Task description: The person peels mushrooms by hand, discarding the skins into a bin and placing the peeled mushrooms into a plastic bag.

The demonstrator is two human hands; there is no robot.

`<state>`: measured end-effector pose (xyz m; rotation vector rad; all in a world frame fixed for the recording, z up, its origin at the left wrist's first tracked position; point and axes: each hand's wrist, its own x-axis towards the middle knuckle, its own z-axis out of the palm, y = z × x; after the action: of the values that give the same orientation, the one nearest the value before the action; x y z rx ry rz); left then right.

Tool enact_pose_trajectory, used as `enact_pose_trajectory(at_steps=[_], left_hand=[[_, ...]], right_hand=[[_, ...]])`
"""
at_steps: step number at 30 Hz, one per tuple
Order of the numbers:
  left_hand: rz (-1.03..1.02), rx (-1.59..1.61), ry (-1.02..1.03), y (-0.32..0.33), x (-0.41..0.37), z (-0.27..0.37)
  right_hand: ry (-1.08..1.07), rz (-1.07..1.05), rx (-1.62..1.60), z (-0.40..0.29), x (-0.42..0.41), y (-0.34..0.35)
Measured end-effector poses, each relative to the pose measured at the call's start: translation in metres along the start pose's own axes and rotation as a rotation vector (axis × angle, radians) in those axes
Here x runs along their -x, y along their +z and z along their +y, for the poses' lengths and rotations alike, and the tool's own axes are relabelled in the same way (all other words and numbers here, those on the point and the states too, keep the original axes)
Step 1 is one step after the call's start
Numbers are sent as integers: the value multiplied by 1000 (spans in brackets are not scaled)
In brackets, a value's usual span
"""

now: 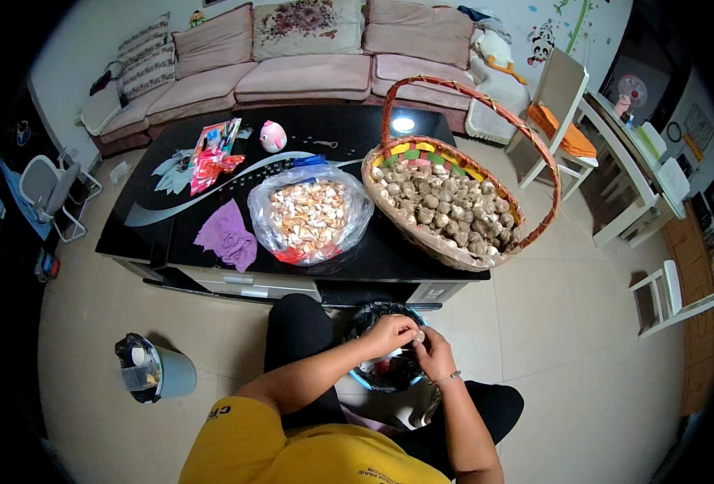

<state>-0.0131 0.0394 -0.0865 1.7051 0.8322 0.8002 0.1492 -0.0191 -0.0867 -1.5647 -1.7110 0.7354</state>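
Observation:
My left hand (392, 334) and my right hand (436, 357) meet above a bin lined with a black bag (393, 376), between my knees. Pinched between their fingertips is a small pale bulb (418, 336), apparently garlic, partly covered by the fingers. On the black table ahead, a clear plastic bag (262, 209) lies spread wide around a heap of white and tan cloves (308, 215). To its right stands a woven basket with a tall handle (555, 193), filled with round, brownish bulbs (441, 202).
A purple cloth (230, 236), a pink toy (273, 137) and red packaging (211, 166) lie on the glossy table (345, 124). A second bin (176, 372) stands on the floor at left. Behind the table runs a sofa (302, 78); a white chair (556, 121) is at right.

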Motion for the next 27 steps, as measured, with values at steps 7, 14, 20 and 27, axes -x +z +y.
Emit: enact_pose_trajectory(at_steps=[7,14,20,27], left_hand=[[21,52,-13,-3,-2,9],[109,-154,86,1,-5,-7],[148,-137,9,9,0,-14],[127,-22,-103,10,-5,-11]], right_hand=[[84,45,-25,-6,-10,-4],[77,41,10,-7,-9,1],[69,64,181,-12,-7,4],[36,102,203,-16,-6,4]])
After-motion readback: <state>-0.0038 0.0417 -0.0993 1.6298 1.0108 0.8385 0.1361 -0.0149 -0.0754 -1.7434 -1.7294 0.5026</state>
